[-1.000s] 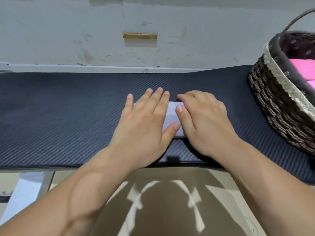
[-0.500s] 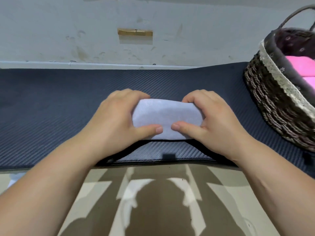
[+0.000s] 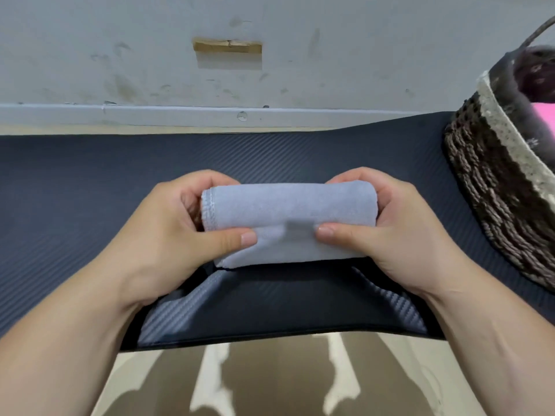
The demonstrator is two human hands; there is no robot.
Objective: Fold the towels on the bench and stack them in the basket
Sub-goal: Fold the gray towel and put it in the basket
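Towel in both hands: we hold a folded pale grey-blue towel (image 3: pixel 288 217) over the near part of the dark ribbed bench mat (image 3: pixel 75 181). Our left hand (image 3: pixel 168 235) grips the towel's stitched left end, thumb lying across the front face and fingers curled behind it. Our right hand (image 3: pixel 399 232) grips the rounded right end the same way, its thumb tip near the left thumb tip but apart from it. Whether the towel's lower edge touches the mat, we cannot tell. The woven basket (image 3: pixel 492 181) stands on the mat at the far right, well apart from the towel we hold, and a pink towel (image 3: pixel 545 114) shows inside its dark lining.
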